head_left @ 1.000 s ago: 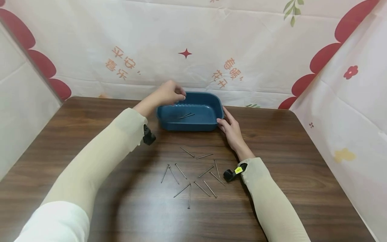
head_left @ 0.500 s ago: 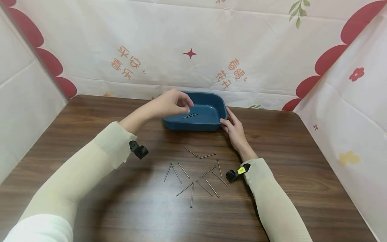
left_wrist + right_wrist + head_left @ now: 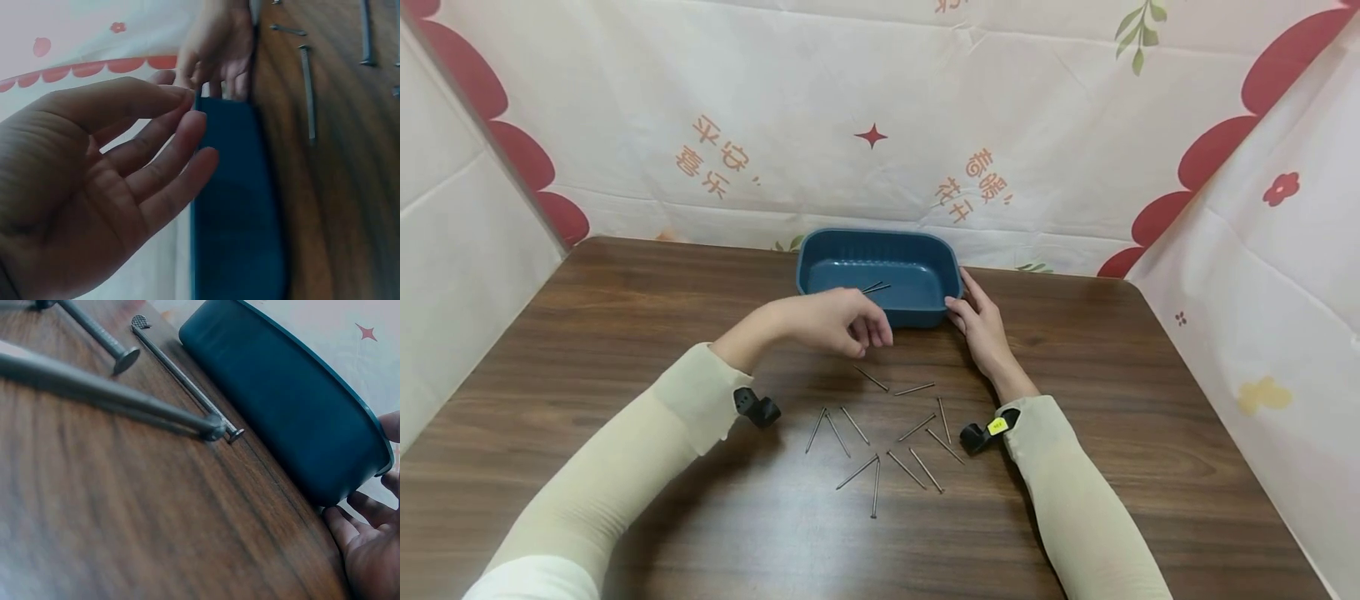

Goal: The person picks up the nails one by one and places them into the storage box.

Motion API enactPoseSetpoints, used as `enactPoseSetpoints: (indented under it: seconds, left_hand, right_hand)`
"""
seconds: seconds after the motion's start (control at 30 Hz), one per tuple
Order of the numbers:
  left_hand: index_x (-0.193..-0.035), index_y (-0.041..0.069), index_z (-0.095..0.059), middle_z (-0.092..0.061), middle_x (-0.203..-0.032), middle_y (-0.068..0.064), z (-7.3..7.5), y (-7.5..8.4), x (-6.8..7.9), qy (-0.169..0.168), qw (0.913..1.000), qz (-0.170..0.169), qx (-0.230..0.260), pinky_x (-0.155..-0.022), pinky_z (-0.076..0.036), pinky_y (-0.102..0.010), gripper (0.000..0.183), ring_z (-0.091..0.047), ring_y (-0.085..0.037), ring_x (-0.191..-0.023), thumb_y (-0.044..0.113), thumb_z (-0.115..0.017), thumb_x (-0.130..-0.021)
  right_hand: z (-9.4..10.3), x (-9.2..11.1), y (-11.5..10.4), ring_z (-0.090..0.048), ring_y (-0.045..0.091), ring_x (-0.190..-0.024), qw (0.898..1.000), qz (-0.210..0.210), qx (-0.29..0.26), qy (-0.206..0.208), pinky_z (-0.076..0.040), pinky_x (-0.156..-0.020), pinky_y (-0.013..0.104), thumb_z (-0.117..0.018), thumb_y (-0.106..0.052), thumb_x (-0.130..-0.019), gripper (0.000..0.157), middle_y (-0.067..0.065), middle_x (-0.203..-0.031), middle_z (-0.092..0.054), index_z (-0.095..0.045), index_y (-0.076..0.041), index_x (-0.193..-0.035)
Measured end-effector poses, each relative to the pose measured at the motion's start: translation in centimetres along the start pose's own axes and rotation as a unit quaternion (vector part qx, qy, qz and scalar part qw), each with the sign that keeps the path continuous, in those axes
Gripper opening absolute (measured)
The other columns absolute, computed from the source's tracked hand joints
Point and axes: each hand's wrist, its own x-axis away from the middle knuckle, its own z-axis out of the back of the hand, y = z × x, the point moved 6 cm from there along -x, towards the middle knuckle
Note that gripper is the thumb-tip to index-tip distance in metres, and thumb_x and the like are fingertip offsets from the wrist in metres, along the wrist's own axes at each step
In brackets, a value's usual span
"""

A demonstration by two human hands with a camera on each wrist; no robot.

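A deep blue plastic box [image 3: 917,318], open on top, stands at the back of the table with a couple of nails [image 3: 880,288] showing inside. My left hand [image 3: 838,321] hovers over its near left side, fingers loosely bent; the left wrist view shows nothing between them. My right hand [image 3: 985,333] holds the box by its near right corner. In the right wrist view its thumb [image 3: 391,426] lies at the rim and the other fingers press low on the wall. Several steel nails lie loose on the tabletop, among them one close below the left hand [image 3: 871,379].
Other nails [image 3: 927,471] are scattered across the middle of the brown wooden table [image 3: 1075,358], between the forearms. A printed white cloth [image 3: 820,92] hangs right behind the box and along both sides.
My left hand has come down from above the box's inside toward the near side, over the loose nails. The right hand stays at the box corner.
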Motion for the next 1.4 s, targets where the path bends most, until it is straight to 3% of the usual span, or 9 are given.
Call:
enactPoseSetpoints:
  seconds: [0.17, 0.37, 0.47, 1.07, 1.4]
  left_hand:
    - [-0.119, 0.004, -0.069, -0.071, -0.119, -0.012, -2.0, -0.6, -0.6, -0.052, 0.9984, 0.022, -0.012, -0.096, -0.054, -0.032, 0.036, -0.067, -0.026, -0.109, -0.006, -0.064, -0.084]
    - [-0.116, 0.013, -0.071, -0.071, -0.113, -0.001, -3.5, -1.3, -1.5, -0.062, 0.9961, 0.034, -0.053, -0.094, -0.052, -0.029, 0.037, -0.063, -0.013, -0.104, -0.004, -0.066, -0.084]
    - [-0.117, 0.014, -0.071, -0.070, -0.110, 0.000, -4.0, -1.3, -1.9, -0.064, 0.9953, 0.034, -0.065, -0.092, -0.052, -0.029, 0.037, -0.061, -0.012, -0.100, -0.003, -0.067, -0.085]
    - [-0.107, 0.015, -0.072, -0.070, -0.102, -0.002, -5.3, -1.7, -2.8, -0.071, 0.9884, 0.058, -0.122, -0.082, -0.054, -0.029, 0.027, -0.063, -0.011, -0.087, -0.001, -0.068, -0.086]
    - [-0.101, 0.012, -0.071, -0.070, -0.088, -0.002, -5.3, -1.9, -3.0, -0.069, 0.9893, 0.063, -0.112, -0.070, -0.049, -0.023, 0.021, -0.058, -0.008, -0.074, -0.002, -0.065, -0.086]
  right_hand:
    - [0.0, 0.1, 0.1, -0.043, 0.027, -0.146, 1.000, -0.001, -0.003, 0.000, -0.036, -0.119, 0.044, -0.051, -0.023, -0.104, 0.064, 0.012, -0.163, -0.035, -0.024, -0.028, -0.162]
    - [-0.2, 0.1, 0.1, -0.042, 0.027, -0.147, 1.000, 0.001, -0.009, -0.003, -0.037, -0.119, 0.044, -0.051, -0.022, -0.104, 0.065, 0.012, -0.164, -0.034, -0.022, -0.025, -0.162]
    - [-0.1, 0.2, 0.0, -0.041, 0.026, -0.148, 1.000, 0.002, -0.006, -0.003, -0.036, -0.119, 0.044, -0.051, -0.023, -0.104, 0.064, 0.012, -0.164, -0.033, -0.022, -0.026, -0.162]
    - [-0.1, -0.1, 0.1, -0.043, 0.026, -0.147, 1.000, 0.004, 0.003, 0.000, -0.036, -0.119, 0.045, -0.052, -0.025, -0.104, 0.063, 0.012, -0.163, -0.035, -0.025, -0.030, -0.161]
    - [-0.1, -0.1, 0.1, -0.042, 0.027, -0.147, 1.000, 0.004, 0.009, -0.002, -0.036, -0.119, 0.046, -0.051, -0.025, -0.105, 0.064, 0.012, -0.164, -0.034, -0.023, -0.027, -0.162]
